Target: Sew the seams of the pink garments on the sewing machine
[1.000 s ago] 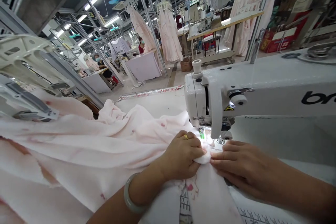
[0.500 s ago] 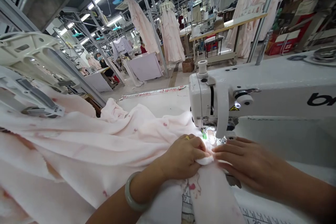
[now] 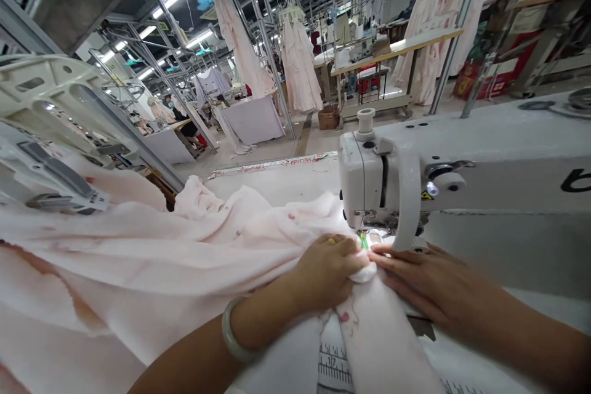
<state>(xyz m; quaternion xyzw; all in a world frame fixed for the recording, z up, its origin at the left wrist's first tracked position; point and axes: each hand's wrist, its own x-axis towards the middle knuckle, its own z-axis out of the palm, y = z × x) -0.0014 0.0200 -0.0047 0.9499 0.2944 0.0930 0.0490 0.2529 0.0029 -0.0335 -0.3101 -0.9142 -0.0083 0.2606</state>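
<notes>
A pale pink printed fabric (image 3: 175,258) lies heaped over the white table and runs under the head of a white sewing machine (image 3: 383,184). My left hand (image 3: 330,271), with a ring and a pale bangle at the wrist, is curled and pinches a fold of the fabric right in front of the needle. My right hand (image 3: 425,283) lies flat with fingers stretched out, pressing the fabric strip on the machine bed just right of the fold. Both hands' fingertips nearly meet at the presser foot.
A printed ruler scale (image 3: 335,366) shows on the table near me. A white plastic frame (image 3: 50,111) stands at the left. Pink garments (image 3: 300,61) hang on racks behind, with other work tables (image 3: 392,49) and seated people (image 3: 184,123) in the distance.
Both hands have slid with the fabric fold closer to the needle, and the view has shifted slightly left of the machine head.
</notes>
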